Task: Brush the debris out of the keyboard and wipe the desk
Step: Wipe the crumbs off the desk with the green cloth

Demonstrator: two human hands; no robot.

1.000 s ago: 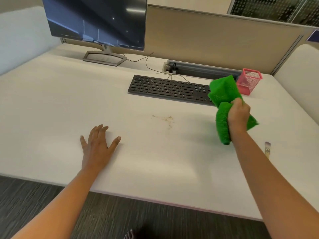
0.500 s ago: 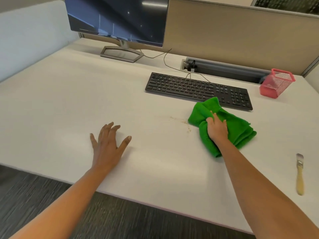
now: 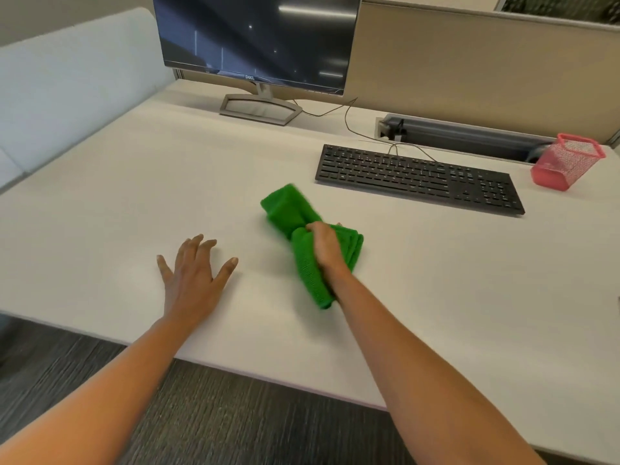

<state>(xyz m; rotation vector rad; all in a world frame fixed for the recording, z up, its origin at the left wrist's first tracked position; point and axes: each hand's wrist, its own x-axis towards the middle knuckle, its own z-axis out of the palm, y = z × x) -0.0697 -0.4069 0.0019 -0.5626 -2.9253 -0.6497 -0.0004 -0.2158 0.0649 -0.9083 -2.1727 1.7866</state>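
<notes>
My right hand grips a bunched green cloth and presses it onto the white desk, near the desk's middle. The cloth is blurred at its far left corner. My left hand lies flat on the desk with fingers spread, to the left of the cloth and apart from it. The black keyboard lies behind and to the right of the cloth, not touching it. No debris shows on the desk surface around the cloth.
A dark monitor on a grey stand sits at the back. A pink mesh cup stands right of the keyboard. A cable slot runs along the beige partition. The desk's front edge lies close to my forearms, above dark carpet.
My right hand brought the cloth down onto the desk and swept it left over the brown debris spot, which no longer shows. The view shifted left; the brush at the right left the frame.
</notes>
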